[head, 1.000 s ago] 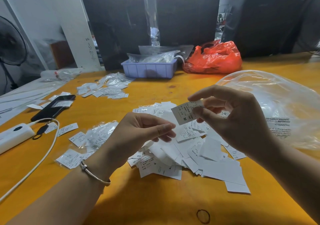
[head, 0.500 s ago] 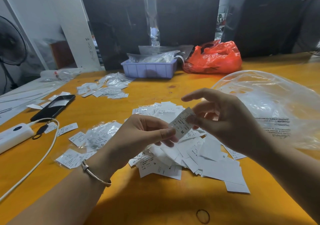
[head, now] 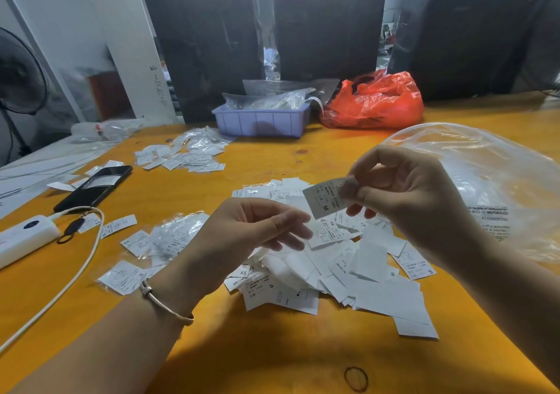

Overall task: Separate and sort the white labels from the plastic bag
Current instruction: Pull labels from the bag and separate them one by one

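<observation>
**Label sorting at the orange table: what lies around the hands**

Far left we note a dark standing fan [head: 18, 72] behind the orange wooden table [head: 272, 360]. On the table's left edge lies a white power bank [head: 25, 236] with a white cable [head: 65, 287] looping toward us; just behind it, a black smartphone [head: 94, 188] lying flat with a label on its screen. Loose labels, some in small clear sleeves [head: 169, 236], are scattered beside the cable.

Our left hand [head: 245, 236], a thin metal bangle [head: 166, 304] on its wrist, hangs over the near edge of the main pile, fingers loosely curled and holding nothing; it covers part of the pile beneath. Farther back sits a smaller scatter of sleeved labels [head: 185, 157], then a lilac plastic tray [head: 260, 122] stuffed with clear bags, with tall black wrapped bundles [head: 327, 20] standing behind.

At centre, the pile of white paper labels [head: 357, 269] spreads across the table, sizes S and XS legible. Above it our right hand [head: 406, 193] pinches a single white label marked M [head: 322, 201] between thumb and fingers, clear of the left hand.

Right of the tray, a crumpled red plastic bag [head: 375, 102]. Far right, the large clear plastic bag [head: 485, 181] lies puffed on the table, partly hidden by the right wrist. A dark rubber band [head: 356, 379] lies near the front edge.
</observation>
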{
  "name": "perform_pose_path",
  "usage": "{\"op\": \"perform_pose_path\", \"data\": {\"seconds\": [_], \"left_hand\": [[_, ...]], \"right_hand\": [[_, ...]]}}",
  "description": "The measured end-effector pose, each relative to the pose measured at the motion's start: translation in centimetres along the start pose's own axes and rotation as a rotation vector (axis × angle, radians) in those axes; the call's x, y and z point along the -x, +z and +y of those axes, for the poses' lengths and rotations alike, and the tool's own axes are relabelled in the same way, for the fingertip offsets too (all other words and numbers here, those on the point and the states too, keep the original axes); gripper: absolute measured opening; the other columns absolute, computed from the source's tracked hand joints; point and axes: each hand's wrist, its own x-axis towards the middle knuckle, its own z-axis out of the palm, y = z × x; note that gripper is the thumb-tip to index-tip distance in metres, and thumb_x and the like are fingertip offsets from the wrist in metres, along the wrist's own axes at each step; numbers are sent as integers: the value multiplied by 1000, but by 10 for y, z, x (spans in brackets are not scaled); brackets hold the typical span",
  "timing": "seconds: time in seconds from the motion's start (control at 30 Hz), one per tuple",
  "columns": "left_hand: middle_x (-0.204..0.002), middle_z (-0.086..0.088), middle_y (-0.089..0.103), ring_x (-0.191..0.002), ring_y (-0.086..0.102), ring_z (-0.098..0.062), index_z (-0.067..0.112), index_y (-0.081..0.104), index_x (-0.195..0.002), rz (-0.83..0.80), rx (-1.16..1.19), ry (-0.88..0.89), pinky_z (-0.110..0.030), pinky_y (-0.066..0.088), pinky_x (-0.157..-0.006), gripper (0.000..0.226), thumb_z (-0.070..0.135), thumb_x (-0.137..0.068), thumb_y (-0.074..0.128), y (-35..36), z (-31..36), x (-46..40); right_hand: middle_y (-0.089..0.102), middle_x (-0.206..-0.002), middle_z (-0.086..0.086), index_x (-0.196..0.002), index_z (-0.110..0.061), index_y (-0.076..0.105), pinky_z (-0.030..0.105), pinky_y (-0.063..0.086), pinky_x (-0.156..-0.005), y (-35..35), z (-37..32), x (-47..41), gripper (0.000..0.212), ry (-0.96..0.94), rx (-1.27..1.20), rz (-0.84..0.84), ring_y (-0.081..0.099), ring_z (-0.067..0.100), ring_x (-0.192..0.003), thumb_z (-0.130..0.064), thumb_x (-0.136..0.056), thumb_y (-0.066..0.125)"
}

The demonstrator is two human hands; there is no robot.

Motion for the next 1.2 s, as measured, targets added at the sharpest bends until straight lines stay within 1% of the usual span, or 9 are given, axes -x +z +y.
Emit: {"op": "perform_pose_path", "data": {"seconds": [0.2, 0.27, 0.4, 0.47, 0.6, 0.67, 0.73, 0.87, 1.2], "left_hand": [[-83, -11, 78, -75, 76, -24, 10, 78, -88, 37, -18, -19, -19, 54, -59, 34, 40, -82, 64, 4, 1, 1], [-80, -11, 77, -72, 75, -23, 7, 75, -84, 46, -37, -14, -19, 53, -58, 35, 41, -81, 64, 4, 2, 1], [-84, -10, 77, -78, 75, -22, 3, 72, -89, 58, -41, 5, -23, 55, -66, 35, 36, -80, 68, 2, 2, 1], [-87, -9, 78, -81, 74, -21, 6, 73, -89, 59, -31, 20, -24, 55, -69, 29, 33, -79, 70, 2, 3, 2], [-88, -9, 77, -84, 72, -17, 13, 78, -83, 110, -13, 52, -21, 55, -73, 25, 35, -72, 74, 4, 4, 3], [-87, -11, 77, -82, 72, -16, 11, 80, -82, 141, 23, 67, -19, 55, -73, 23, 31, -71, 76, 5, 4, 3], [-86, -13, 77, -81, 73, -16, 10, 80, -81, 160, 57, 76, -17, 54, -72, 21, 27, -69, 77, 6, 5, 3], [-86, -12, 77, -84, 74, -19, 11, 81, -79, 168, 76, 80, -17, 54, -72, 24, 30, -64, 79, 7, 6, 4], [-84, -10, 77, -85, 73, -14, 17, 80, -73, 144, 86, 75, -14, 53, -70, 17, 32, -64, 79, 7, 9, 5]], "right_hand": [[74, -71, 4, -78, 2, 58, 21, 48, -47, 0, 0, 0, 14, -3, 54, -27, 69, 20, -56, 2, -80, 72], [75, -71, 2, -82, -3, 60, 23, 48, -46, 1, 1, 0, 13, -24, 63, 18, 69, 20, -55, 3, -80, 71], [75, -74, -3, -114, -18, 62, 25, 51, -49, -1, 0, 1, 33, -93, 104, 149, 69, 17, -57, -6, -84, 71], [75, -78, -4, -121, -24, 62, 22, 51, -49, -1, -3, 2, 40, -132, 112, 175, 70, 16, -58, -8, -85, 70], [74, -77, -9, -99, -19, 74, 15, 49, -51, 3, -13, 9, 22, -269, 144, 171, 69, 10, -58, -4, -85, 70], [73, -77, -7, -94, -17, 73, 19, 52, -55, 6, -18, 12, 20, -365, 198, 155, 69, 10, -60, 0, -83, 70], [72, -76, -6, -94, -15, 73, 22, 54, -57, 9, -21, 15, 20, -453, 302, 156, 69, 10, -62, 0, -81, 70], [70, -72, -7, -93, -10, 75, 19, 51, -58, 11, -18, 16, 16, -536, 432, 173, 65, 10, -60, -2, -80, 70], [71, -80, -5, -104, -11, 68, 23, 54, -56, 10, -19, 17, 22, -493, 334, 143, 68, 8, -67, -5, -83, 69]]}}
